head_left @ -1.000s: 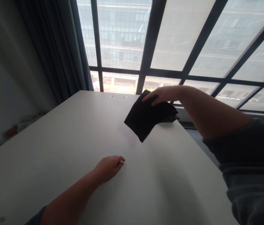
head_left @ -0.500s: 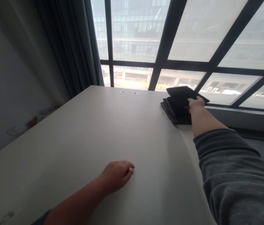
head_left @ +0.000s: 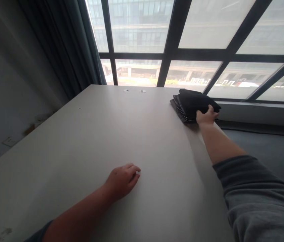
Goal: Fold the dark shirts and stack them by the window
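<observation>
My left hand [head_left: 123, 180] rests on the white table [head_left: 132, 134], its fingers loosely bent and a small gap between thumb and forefinger. Nothing is in it. At the table's far right my right hand [head_left: 206, 116] touches the near right side of a flat black piece [head_left: 194, 101], thumb and fingers spread apart. That piece, whose kind I cannot make out, lies on top of a stack of black spiral-bound notebooks [head_left: 179, 109]. The notebooks' wire binding faces left. The right part of the stack is hidden behind my hand.
Large dark-framed windows [head_left: 169, 55] rise behind the table, with a sill at right. A dark curtain [head_left: 66, 43] hangs at left. Two small white oval fittings [head_left: 143, 91] sit near the table's far edge. A wall socket [head_left: 9, 141] is at left.
My right hand has lowered the black piece onto the notebook stack, and its fingers have spread. My left hand stays on the table. The whole view has tilted slightly down.
</observation>
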`<state>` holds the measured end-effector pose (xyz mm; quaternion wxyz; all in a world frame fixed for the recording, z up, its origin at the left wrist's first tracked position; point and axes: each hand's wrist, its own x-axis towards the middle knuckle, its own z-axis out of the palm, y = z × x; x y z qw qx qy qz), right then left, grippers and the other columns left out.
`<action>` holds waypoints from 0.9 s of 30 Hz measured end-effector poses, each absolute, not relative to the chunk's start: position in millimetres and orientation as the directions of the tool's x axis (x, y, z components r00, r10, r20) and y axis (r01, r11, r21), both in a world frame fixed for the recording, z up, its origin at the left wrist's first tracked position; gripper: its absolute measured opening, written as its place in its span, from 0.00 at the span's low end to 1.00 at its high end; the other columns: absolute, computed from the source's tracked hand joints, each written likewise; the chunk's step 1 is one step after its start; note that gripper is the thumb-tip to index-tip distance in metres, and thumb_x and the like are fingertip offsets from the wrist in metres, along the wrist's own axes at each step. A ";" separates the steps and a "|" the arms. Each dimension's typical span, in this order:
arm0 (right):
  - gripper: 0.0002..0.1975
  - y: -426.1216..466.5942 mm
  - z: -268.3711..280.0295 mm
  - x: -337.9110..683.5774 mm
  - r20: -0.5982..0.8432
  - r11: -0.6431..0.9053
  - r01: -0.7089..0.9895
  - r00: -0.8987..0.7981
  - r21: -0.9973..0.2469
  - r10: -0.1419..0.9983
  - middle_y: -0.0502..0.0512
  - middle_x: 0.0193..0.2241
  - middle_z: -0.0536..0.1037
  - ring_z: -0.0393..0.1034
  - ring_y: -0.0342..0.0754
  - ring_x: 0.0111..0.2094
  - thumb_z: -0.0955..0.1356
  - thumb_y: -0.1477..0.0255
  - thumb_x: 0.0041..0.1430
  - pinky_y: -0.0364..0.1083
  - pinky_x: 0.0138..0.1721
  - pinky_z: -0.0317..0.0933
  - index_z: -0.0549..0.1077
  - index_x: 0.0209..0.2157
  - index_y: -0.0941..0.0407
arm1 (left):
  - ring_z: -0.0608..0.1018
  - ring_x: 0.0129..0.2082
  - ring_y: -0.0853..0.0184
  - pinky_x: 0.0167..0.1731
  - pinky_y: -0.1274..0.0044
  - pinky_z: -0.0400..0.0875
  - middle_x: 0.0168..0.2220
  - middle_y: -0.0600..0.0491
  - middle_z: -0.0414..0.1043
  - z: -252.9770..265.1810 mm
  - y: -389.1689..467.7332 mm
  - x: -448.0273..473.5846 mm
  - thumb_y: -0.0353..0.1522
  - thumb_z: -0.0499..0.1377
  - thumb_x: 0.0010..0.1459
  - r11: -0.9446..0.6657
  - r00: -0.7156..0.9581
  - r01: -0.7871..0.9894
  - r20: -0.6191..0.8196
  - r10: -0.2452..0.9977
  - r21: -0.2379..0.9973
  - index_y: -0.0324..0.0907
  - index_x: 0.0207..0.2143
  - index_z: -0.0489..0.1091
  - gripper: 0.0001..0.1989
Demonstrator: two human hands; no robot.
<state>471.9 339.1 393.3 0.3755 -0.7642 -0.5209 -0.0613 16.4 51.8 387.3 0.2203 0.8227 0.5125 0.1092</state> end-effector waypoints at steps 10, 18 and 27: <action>0.30 186.8 332.8 392.1 0.296 0.341 0.900 -0.259 -0.271 0.919 0.68 0.64 0.67 0.61 0.60 0.66 0.62 0.62 0.69 0.59 0.69 0.54 0.67 0.68 0.57 | 0.71 0.60 0.52 0.60 0.60 0.67 0.63 0.43 0.69 366.6 93.2 17.9 0.38 0.56 0.70 -0.339 0.323 0.921 0.113 0.940 0.192 0.43 0.66 0.68 0.25; 0.31 136.5 355.1 332.3 -0.032 0.149 0.986 -0.152 -0.079 0.988 0.65 0.75 0.53 0.47 0.63 0.75 0.57 0.62 0.75 0.65 0.73 0.42 0.59 0.75 0.55 | 0.69 0.65 0.54 0.61 0.62 0.65 0.68 0.44 0.66 366.6 106.3 22.4 0.41 0.50 0.71 -0.279 0.265 0.954 0.122 0.956 0.112 0.45 0.68 0.66 0.26; 0.37 78.9 362.8 285.6 -0.152 0.302 0.947 -0.316 -0.109 0.937 0.64 0.77 0.39 0.32 0.62 0.78 0.53 0.56 0.76 0.66 0.74 0.31 0.48 0.78 0.59 | 0.47 0.78 0.50 0.73 0.52 0.42 0.78 0.40 0.40 355.3 90.8 41.0 0.44 0.41 0.73 -0.278 0.282 0.958 -0.052 0.958 0.069 0.34 0.76 0.49 0.37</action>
